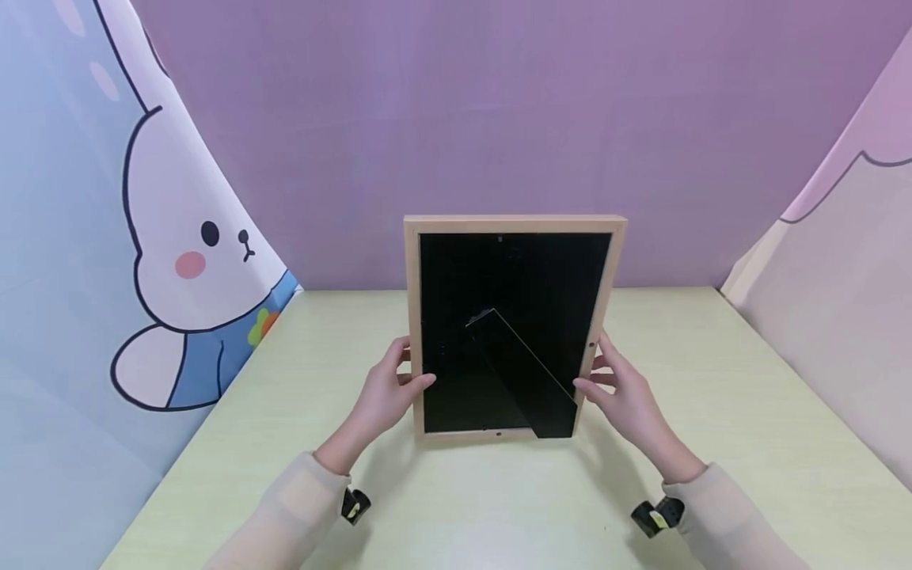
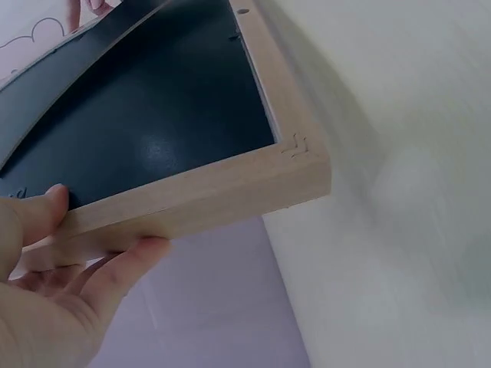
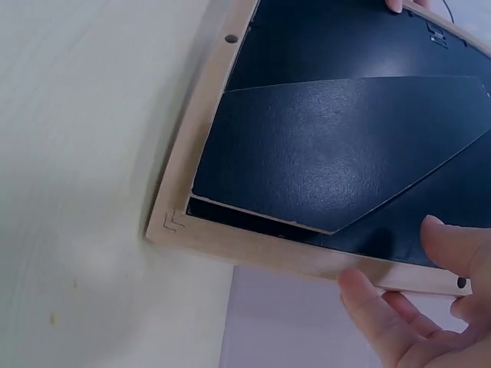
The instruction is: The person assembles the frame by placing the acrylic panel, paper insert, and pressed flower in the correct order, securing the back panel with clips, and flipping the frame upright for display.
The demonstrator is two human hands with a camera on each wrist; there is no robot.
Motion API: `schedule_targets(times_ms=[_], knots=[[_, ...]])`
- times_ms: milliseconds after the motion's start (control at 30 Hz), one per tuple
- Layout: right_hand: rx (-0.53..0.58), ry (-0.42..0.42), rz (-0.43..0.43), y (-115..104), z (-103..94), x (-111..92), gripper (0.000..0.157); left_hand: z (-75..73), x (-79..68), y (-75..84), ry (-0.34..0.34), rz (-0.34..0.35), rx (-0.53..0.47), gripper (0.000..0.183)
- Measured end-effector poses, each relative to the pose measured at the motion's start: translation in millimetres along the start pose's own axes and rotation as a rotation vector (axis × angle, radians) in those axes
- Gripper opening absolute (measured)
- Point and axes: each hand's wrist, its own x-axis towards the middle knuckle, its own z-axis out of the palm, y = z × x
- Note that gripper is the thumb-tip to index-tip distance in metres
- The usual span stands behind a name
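A picture frame (image 1: pixel 415 317) with a light wooden rim stands about upright, its black backing board (image 1: pixel 456 277) facing me. From the board a black easel leg (image 1: pixel 530 380) slants out towards the lower right corner. My left hand (image 1: pixel 378 400) grips the left side of the rim, thumb on the back. On the opposite side my right hand (image 1: pixel 630 404) pinches the rim, thumb also at the back face. Stapled corners show in the left wrist view on the rim (image 2: pixel 303 153). Whether the bottom edge touches the table is hard to tell. The frame's front is hidden.
Beneath lies a pale yellow-green table (image 1: pixel 720 412). A purple backdrop (image 1: pixel 527 111) rises behind it. To the left hangs a cloth with a cartoon rabbit (image 1: pixel 178 229), and a pale panel (image 1: pixel 841 317) borders the right. Small black devices (image 1: pixel 354 505) sit at both wrists.
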Motion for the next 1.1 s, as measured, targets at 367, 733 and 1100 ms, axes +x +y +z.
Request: schedule_targets(times_ms=[367, 733, 1100], knots=[[0.063, -0.034, 0.026, 4.0, -1.2, -5.3, 0.083, 0.4, 2.7, -8.6, 0.044, 0.106, -0.062, 0.049], [0.049, -0.117, 0.128, 24.1, 10.2, -15.8, 0.027, 3.0, 6.1, -14.8, 0.078, 0.137, -0.103, 0.042], [0.111, -0.249, 0.222, 26.1, 21.3, -17.5, 0.018, 2.5, 8.1, -22.4, 0.089, 0.124, -0.110, 0.039]])
